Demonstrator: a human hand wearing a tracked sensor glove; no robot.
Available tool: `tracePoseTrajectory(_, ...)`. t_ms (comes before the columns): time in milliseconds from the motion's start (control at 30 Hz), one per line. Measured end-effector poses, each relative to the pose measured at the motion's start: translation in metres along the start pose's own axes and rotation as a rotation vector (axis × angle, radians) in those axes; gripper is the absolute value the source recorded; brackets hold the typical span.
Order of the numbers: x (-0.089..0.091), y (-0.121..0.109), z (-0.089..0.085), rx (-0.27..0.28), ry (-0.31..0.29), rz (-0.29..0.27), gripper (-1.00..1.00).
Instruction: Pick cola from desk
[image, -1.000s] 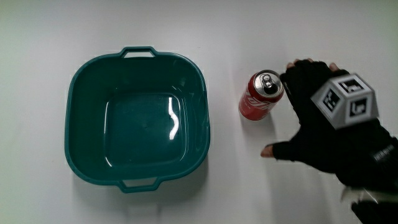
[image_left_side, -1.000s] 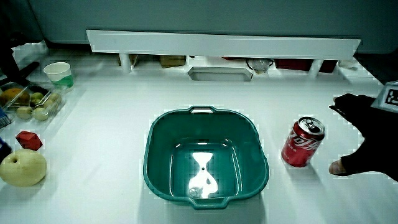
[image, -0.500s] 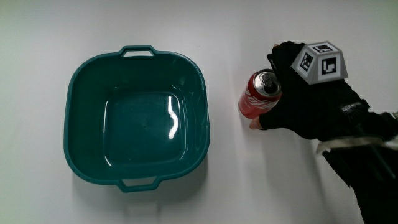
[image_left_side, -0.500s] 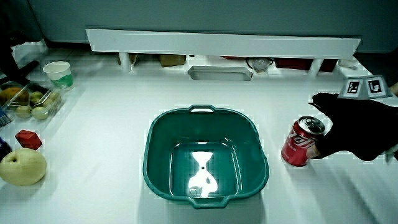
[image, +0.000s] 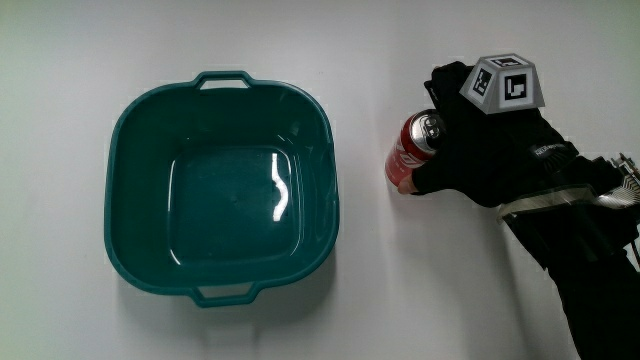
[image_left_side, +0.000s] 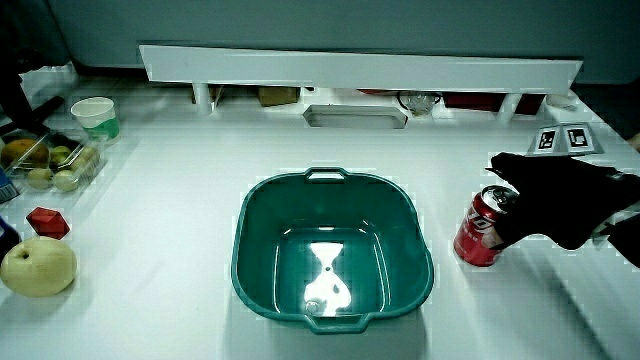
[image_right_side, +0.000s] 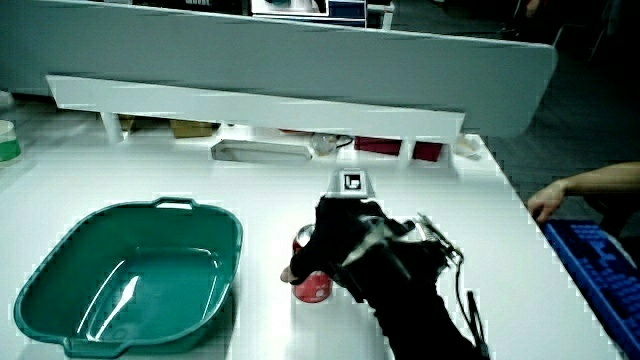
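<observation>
The cola (image: 411, 152) is stood upright on the worktop (image: 400, 290), just beside the basin (image: 220, 190). It is gripped by the hand (image: 490, 150), whose fingers are wrapped round it.

The black-gloved hand (image: 500, 150) covers one flank of the red aluminium cola can (image: 410, 152); the forearm is cut off at the picture's edge.

teal basin (image: 220, 190) sat on white table (image: 400, 300), handles at both ends, nothing in it | pear (image_left_side: 37, 268) lay at table's edge, red cube (image_left_side: 45, 223) just beside it | clear box of fruit (image_left_side: 50, 163) near cube | paper cup (image_left_side: 94, 117) stood near low partition (image_left_side: 360, 70)
</observation>
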Motion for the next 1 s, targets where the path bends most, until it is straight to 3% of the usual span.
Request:
tracePoseTrajectory(100, 0.000, 0.001, 0.001, 0.016, 0.001, 0.010, 0.00)
tracePoseTrajectory(333, 0.006, 0.001, 0.004, 0.097, 0.020, 0.042, 0.29)
tracePoseTrajectory(567, 0.006, 0.001, 0.006, 0.091, 0.032, 0.055, 0.58)
tracePoseTrajectory(733, 0.007, -0.001, 0.006, 0.149, 0.012, 0.048, 0.79)
tracePoseTrajectory(900, 0.008, -0.005, 0.007, 0.147, 0.022, 0.061, 1.00)
tracePoseTrajectory(1000, 0.009, -0.010, 0.010, 0.169, 0.020, 0.064, 1.00)
